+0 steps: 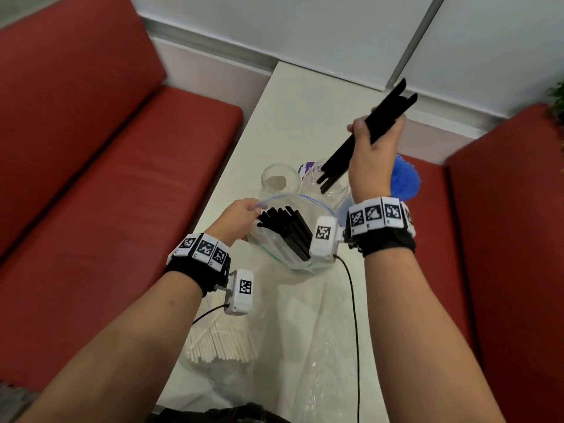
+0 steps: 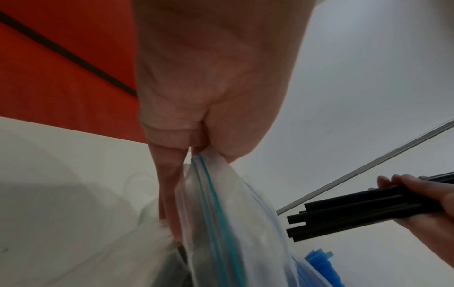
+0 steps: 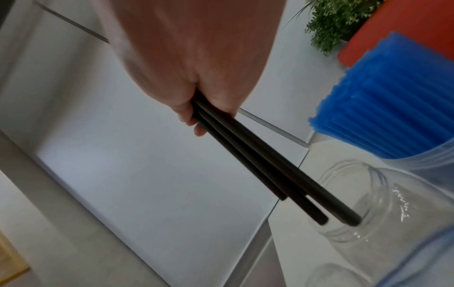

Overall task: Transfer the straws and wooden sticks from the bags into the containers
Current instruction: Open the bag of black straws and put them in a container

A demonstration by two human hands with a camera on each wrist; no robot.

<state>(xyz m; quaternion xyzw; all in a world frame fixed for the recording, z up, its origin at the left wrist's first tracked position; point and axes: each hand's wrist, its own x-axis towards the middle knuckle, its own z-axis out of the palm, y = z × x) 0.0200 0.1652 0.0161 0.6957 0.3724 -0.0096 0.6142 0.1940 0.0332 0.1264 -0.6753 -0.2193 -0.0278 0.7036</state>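
Pinching the zip edge of a clear bag (image 1: 283, 239) with the left hand (image 1: 241, 215), grip closed on the plastic, mouth held open above the white bench (image 1: 274, 117), black straws (image 1: 287, 227) inside, white sticks (image 1: 219, 343) lying in a bag nearer the body, an empty glass jar (image 1: 279, 180) just beyond. Gripping a bundle of black straws (image 1: 366, 132) in the right hand (image 1: 374, 148), fingers curled round it, lower ends dipping into the mouth of a second clear jar (image 3: 373, 203), blue straws (image 3: 393, 101) standing just right of that.
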